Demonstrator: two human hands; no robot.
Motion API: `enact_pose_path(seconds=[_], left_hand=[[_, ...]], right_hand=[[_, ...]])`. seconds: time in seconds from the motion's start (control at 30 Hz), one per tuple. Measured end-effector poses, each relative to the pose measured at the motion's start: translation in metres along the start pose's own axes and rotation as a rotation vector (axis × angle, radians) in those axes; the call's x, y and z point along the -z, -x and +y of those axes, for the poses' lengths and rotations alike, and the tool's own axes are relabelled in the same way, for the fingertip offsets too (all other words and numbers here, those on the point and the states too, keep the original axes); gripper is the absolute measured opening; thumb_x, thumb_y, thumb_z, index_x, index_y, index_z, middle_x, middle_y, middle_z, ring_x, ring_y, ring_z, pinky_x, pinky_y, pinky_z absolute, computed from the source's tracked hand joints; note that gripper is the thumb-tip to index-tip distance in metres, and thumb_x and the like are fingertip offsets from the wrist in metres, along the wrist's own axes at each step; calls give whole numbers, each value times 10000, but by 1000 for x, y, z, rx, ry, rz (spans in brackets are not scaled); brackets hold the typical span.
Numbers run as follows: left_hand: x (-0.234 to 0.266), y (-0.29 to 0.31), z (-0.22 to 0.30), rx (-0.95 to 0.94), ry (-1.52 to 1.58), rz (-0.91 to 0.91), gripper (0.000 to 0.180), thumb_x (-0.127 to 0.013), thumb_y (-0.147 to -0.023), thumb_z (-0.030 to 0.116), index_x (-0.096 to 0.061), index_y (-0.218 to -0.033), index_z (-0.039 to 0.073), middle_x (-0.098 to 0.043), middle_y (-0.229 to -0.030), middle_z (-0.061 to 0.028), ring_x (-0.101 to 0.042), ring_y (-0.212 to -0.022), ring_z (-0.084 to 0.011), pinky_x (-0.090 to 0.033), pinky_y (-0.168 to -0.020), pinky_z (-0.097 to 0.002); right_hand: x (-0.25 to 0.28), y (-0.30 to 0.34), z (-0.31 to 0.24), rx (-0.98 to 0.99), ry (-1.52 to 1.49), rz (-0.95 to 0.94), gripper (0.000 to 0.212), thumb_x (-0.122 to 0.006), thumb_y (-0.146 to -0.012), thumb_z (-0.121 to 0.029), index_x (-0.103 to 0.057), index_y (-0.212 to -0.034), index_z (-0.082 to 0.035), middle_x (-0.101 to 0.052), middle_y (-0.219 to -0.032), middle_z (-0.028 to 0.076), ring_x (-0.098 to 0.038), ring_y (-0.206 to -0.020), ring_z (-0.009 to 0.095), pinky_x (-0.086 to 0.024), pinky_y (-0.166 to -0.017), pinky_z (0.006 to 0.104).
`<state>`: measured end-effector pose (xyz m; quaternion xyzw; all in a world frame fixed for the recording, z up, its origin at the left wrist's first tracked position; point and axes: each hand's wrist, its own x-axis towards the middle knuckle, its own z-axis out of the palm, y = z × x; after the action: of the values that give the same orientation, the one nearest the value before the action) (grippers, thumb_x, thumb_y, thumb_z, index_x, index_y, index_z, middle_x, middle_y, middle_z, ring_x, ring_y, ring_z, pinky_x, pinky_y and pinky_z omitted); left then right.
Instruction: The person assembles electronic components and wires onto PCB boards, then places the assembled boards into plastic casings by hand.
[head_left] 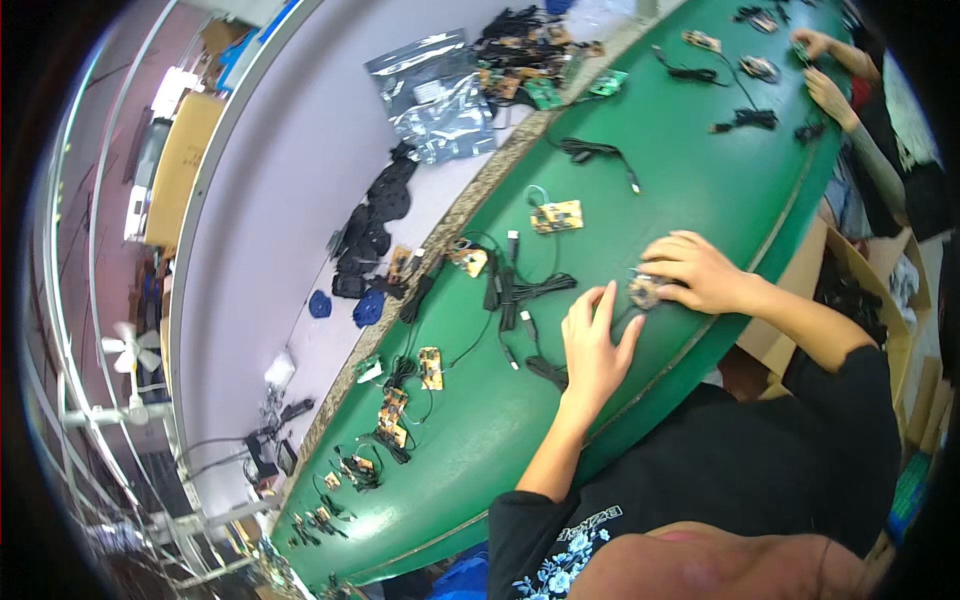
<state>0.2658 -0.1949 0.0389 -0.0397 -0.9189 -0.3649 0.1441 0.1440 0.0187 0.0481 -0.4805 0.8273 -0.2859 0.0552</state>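
My right hand [700, 275] curls its fingers over a small circuit board [643, 291] with dark parts, on the green work surface [480, 425]. My left hand [594, 345] is beside it, fingers stretched out and thumb apart, with nothing visible in it. A dark cable end shows between the left thumb and the board; whether the thumb touches it I cannot tell. Left of that hand lies a coiled black cable [545, 372], partly hidden by it. Further off are a bundle of black USB cables [512, 288] and a tan circuit board [557, 216] with a thin wire.
A granite-patterned ledge [470, 205] runs along the far side, with a silvery antistatic bag [432, 100] and black parts [375, 225] behind it. More boards with cables [392, 415] lie to the left. At upper right another person's hands [828, 95] work. Cardboard boxes [800, 290] stand at right.
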Motion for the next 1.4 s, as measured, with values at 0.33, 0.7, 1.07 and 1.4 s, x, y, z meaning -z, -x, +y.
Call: enact_pose_path(seconds=[0.33,0.7,1.07,1.4], left_hand=[[74,69,-104,154,-268,139,455,-751,-855,199,-640,-1249,1,-561,-1351,-188,-525,-1240,-353,-391,-1040,-444],[82,46,-135,107,-205,322,253,-740,-819,174,-728,-1010,7,-651,-1141,-146,-593,-1099,-329,-420,-973,-421],[96,108,-116,-22,-121,393,386,-748,-791,137,-672,-1158,45,-544,-1294,-212,-514,-1220,-385,-370,-1051,-483],[103,152,-112,-190,-24,25,552,-743,-824,247,-574,-1296,16,-520,-1351,-218,-480,-1279,-369,-375,-1072,-493]], right_hand=[[62,-86,26,-102,93,195,341,-662,-878,-141,-637,-1197,-25,-628,-1252,169,-588,-1180,358,-465,-1009,437],[-145,-463,-43,-609,96,140,1040,-818,-709,-502,-301,-1449,14,-605,-1261,274,-604,-1173,424,-510,-965,505],[-84,-327,-69,332,-410,38,360,-726,-849,-146,-630,-1152,23,-638,-859,53,-569,-728,88,-483,-638,298],[-151,-334,-226,396,-207,-337,341,-715,-848,-212,-656,-1098,12,-665,-894,141,-642,-785,255,-517,-713,390]])
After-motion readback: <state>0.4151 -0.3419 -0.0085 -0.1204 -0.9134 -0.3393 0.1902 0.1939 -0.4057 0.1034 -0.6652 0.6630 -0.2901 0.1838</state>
